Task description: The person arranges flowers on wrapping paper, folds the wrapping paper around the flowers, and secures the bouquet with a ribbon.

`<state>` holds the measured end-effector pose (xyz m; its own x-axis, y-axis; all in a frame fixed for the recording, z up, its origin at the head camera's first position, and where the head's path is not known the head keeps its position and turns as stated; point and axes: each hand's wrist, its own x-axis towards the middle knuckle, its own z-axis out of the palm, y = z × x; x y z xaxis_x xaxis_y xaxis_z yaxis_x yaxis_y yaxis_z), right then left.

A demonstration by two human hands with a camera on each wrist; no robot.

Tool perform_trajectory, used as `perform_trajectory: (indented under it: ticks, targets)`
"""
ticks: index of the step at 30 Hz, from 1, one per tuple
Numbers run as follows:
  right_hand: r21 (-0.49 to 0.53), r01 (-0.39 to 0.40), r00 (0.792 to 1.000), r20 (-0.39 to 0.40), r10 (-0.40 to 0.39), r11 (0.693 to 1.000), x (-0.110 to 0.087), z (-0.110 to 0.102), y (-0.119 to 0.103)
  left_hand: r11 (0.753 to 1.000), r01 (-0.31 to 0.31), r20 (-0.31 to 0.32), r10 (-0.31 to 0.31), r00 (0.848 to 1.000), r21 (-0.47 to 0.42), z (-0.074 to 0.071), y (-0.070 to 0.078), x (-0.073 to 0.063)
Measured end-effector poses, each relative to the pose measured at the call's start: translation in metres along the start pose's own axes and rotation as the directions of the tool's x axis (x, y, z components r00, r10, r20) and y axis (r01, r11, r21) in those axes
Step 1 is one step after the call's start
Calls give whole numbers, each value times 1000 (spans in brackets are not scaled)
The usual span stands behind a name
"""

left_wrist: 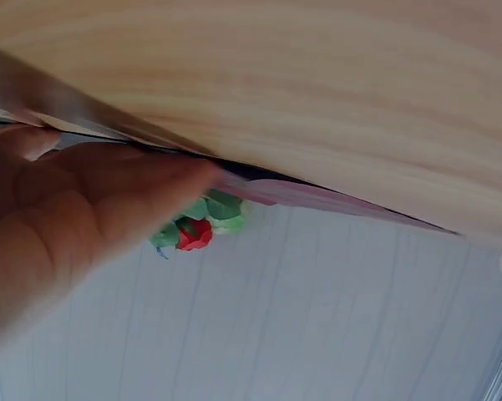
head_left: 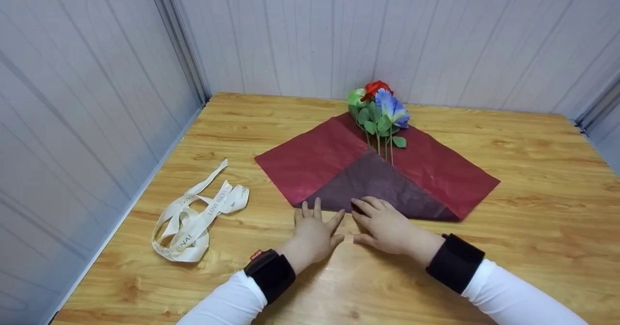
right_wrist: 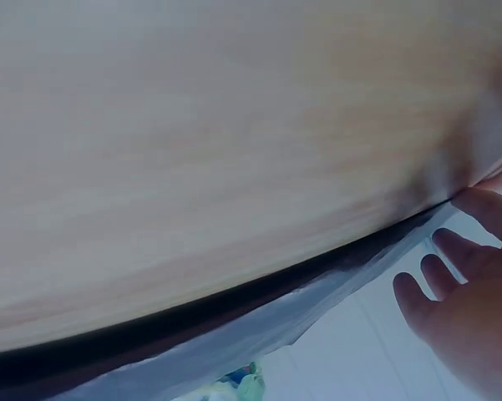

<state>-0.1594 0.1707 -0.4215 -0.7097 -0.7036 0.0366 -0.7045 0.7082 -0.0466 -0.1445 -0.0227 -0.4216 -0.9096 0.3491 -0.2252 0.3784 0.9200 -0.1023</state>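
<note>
A sheet of dark red wrapping paper [head_left: 310, 155] lies on the table, its near corner folded up into a dark purple flap [head_left: 368, 182]. My left hand [head_left: 312, 238] has its fingers spread, with the fingertips at the left part of the folded near edge. To its right, my right hand [head_left: 385, 223] rests its extended fingers on the same fold. Neither hand grips anything. Three artificial flowers, a red one [head_left: 375, 89], a blue one [head_left: 392, 109] and a pale green one [head_left: 357, 97], lie at the paper's far corner. The flap covers their lower stems.
Left of the paper lies a loosely coiled cream ribbon [head_left: 196, 228] with printed lettering. The wooden table [head_left: 533, 247] meets pale panelled walls [head_left: 310, 34] at the back and left. Black bands [head_left: 455, 263] circle both wrists over white sleeves.
</note>
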Motion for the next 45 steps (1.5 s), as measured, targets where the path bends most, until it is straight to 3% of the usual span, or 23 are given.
perform_trajectory:
  ticks: [5,15,34,38,45]
  targets:
    - [26,-36,999,-39,37,999,-14,-2,12,997,55,8,-56,998,58,-1,2,-1]
    - [102,-70,994,-77,78,992,-45,-4,35,990,98,24,-101,995,98,-2,4,-3]
    - [-107,10,985,-170,-28,994,-47,2,33,993,97,20,-99,995,67,-5,5,-5]
    - [-112,13,982,-185,-34,994,-49,2,35,992,101,20,-103,994,79,-7,5,-4]
    - [-36,-27,993,-118,22,999,-50,3,35,991,104,27,-107,994,86,-6,5,-5]
